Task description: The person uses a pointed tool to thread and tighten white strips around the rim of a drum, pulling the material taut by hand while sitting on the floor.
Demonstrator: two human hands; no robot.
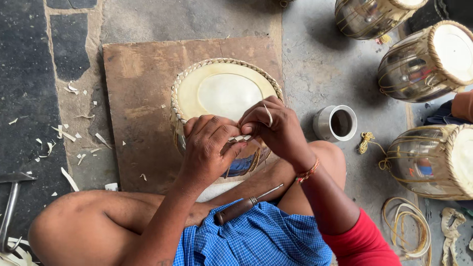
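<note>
Wooden board (143, 88) bears a drum (224, 91); both hands' fingers (217, 140) pinch its pale lacing strip (268, 116), seemingly, beside a steel cup (336, 123).

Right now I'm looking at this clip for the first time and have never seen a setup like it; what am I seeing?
One picture, from a camera on the person's head, looking down at their lap. There is no machine, only two bare hands. The left hand and right hand meet at the near rim of a drum, pinching a pale strap of its woven edge. The drum sits on a wooden board. An awl-like tool rests on the lap. Nearby are a metal cup, pale scraps and three shiny drums.
</note>
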